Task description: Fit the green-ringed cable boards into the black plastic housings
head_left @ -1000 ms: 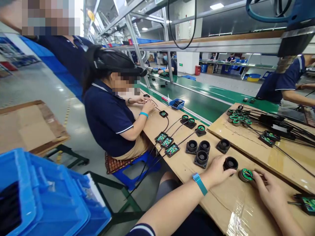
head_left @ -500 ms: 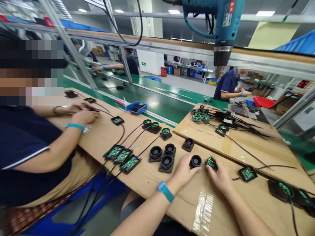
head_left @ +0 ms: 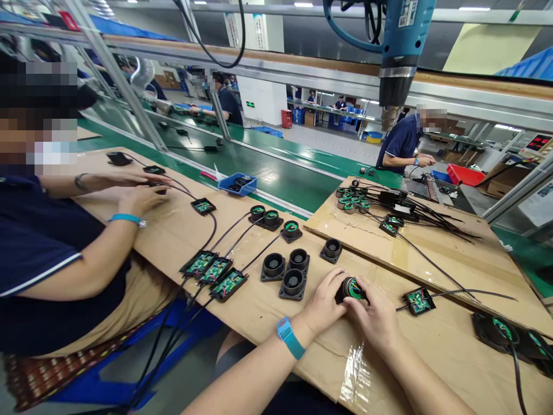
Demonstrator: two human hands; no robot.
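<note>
My left hand and my right hand meet over one black round housing with a green board and coloured wires in its top. Both hands grip it, left from the side, right from the front. A black cable runs from it to a small green circuit board lying to the right on the cardboard-covered bench. Three empty black housings stand just left of my hands, and another one sits behind them.
A co-worker's arms reach over the bench at left. Cabled boards and finished housings lie between us. A raised cardboard sheet carries a cable pile. A blue heat gun hangs overhead. A green conveyor runs behind.
My view swung right from the co-worker to the bench. My two hands brought the black housing and the green-board part together; they now sit as one piece between both hands.
</note>
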